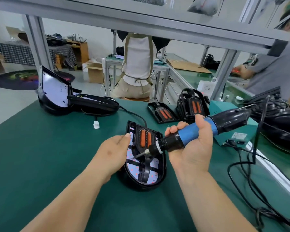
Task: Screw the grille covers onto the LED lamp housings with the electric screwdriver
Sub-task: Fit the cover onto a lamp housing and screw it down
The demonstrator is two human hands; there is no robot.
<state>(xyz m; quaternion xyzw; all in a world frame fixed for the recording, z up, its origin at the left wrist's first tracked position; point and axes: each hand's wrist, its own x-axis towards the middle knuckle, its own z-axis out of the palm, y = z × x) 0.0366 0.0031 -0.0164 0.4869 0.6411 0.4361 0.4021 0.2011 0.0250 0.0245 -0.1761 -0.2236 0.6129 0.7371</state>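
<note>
Left hand (113, 154): grips lamp housing (163, 171), steadying it
Right hand (193, 146): clasps electric screwdriver (196, 131), bit on grille cover (145, 164)

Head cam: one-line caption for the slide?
Right hand holds the electric screwdriver, bit on the grille cover; left hand steadies the lamp housing.

On a green mat (49, 156), the left hand (113, 153) grips the left edge of a black lamp housing (161, 171), thumb on its rim. A grille cover (145, 139) with two orange strips lies in the housing. The right hand (193, 144) holds a blue and black electric screwdriver (196, 133) tilted, its bit down on the cover. Further back lie a single cover (163, 113) and a stack of covers (192, 106). More housings (57, 96) sit far left, and a white connector (96, 124) lies between.
</note>
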